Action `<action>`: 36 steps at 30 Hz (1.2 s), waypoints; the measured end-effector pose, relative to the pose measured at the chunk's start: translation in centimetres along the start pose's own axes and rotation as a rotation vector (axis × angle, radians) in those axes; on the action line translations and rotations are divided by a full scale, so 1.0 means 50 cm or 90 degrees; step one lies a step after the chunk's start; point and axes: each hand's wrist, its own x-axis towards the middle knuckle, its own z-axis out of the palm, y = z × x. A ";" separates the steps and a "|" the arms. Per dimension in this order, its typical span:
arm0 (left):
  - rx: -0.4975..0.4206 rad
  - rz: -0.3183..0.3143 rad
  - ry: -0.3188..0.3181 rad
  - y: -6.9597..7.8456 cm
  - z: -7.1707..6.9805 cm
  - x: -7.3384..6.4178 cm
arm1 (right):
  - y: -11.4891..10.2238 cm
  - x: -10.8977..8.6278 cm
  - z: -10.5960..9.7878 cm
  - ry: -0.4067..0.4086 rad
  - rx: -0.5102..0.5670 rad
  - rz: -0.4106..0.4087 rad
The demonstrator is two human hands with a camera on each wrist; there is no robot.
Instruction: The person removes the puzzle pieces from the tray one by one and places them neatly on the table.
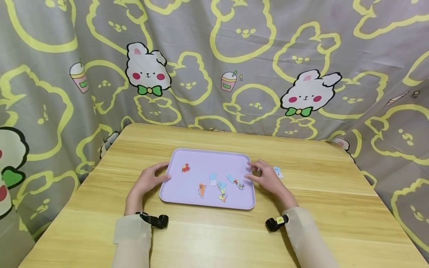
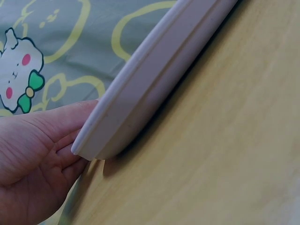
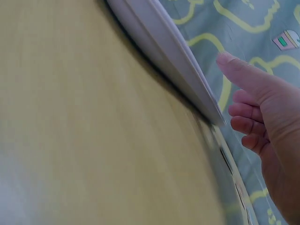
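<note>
A shallow lilac tray (image 1: pixel 197 160) lies on the wooden table with several small flat printed pieces in it. Among them are a red piece (image 1: pixel 186 168) at the left, an orange piece (image 1: pixel 202 190) near the front, and a blue-and-white piece (image 1: pixel 213 179). Two multicoloured pieces, one long and ragged (image 1: pixel 222 191), the other slanted (image 1: pixel 236 182), lie to the right. My left hand (image 1: pixel 149 179) grips the tray's left end, thumb over the rim and fingers beneath. At the right end my right hand (image 1: pixel 268 178) hovers beside the rim, thumb extended and fingers loosely bent, with a gap showing in the right wrist view (image 3: pixel 262 112).
Another blue-and-white piece (image 1: pixel 278 172) lies on the table just beyond my right hand, partly behind it. The wooden table (image 1: pixel 214 238) backs onto a grey patterned curtain (image 1: pixel 201 74), which also hangs along both sides. Black cameras sit on both wrists.
</note>
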 end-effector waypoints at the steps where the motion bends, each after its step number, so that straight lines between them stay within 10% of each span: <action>1: 0.001 0.000 -0.001 0.000 0.000 0.000 | -0.005 0.002 0.005 -0.003 0.001 -0.004; 36: 0.003 0.002 0.002 -0.001 -0.001 0.003 | -0.133 0.068 0.111 -0.163 -0.070 -0.137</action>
